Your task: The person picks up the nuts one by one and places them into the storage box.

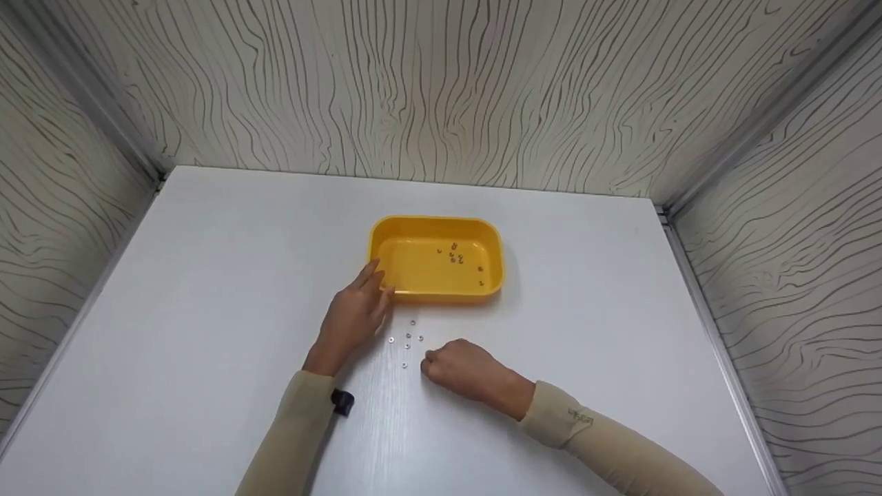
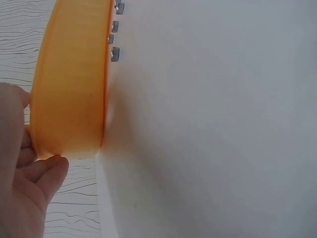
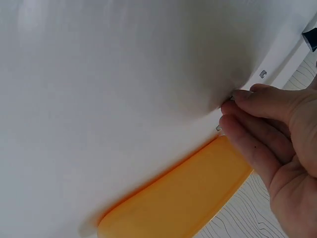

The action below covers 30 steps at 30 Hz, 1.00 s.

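Observation:
A yellow plastic bin sits on the white table, with several small metal nuts on its floor, mostly toward the right end. My left hand grips the bin at its near left corner, fingers around the rim and wall. In front of the bin, several more nuts lie loose on the table. Just right of these, my right hand is low over the tabletop. Its thumb and fingertip pinch a tiny metal nut, mostly hidden between them in the right wrist view.
The white table meets a wood-grain patterned wall at the back, with similar panels on both sides. A dark band-like piece shows beside the left sleeve cuff.

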{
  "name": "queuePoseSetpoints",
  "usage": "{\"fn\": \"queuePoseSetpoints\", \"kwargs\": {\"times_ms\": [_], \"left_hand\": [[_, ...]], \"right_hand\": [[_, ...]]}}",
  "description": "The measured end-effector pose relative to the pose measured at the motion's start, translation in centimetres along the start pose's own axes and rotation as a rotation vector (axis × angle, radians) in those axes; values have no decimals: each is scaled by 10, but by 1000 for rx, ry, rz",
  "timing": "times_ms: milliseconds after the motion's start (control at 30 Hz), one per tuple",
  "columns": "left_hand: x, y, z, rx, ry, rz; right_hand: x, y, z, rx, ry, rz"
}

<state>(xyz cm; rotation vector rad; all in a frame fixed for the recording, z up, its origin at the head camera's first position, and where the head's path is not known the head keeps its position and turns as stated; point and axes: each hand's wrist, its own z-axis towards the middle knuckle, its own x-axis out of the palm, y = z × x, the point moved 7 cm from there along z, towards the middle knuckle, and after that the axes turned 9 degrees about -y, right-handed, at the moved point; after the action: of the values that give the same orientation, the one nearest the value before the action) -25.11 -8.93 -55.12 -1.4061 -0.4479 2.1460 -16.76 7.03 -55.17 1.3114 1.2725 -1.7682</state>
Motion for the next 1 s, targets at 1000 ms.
{"fn": "queuePoseSetpoints", "kwargs": {"times_ms": [1000], "left_hand": [[2, 4, 1, 8, -41, -58]], "right_hand": [[-2, 0, 13, 152, 53, 73]]}}
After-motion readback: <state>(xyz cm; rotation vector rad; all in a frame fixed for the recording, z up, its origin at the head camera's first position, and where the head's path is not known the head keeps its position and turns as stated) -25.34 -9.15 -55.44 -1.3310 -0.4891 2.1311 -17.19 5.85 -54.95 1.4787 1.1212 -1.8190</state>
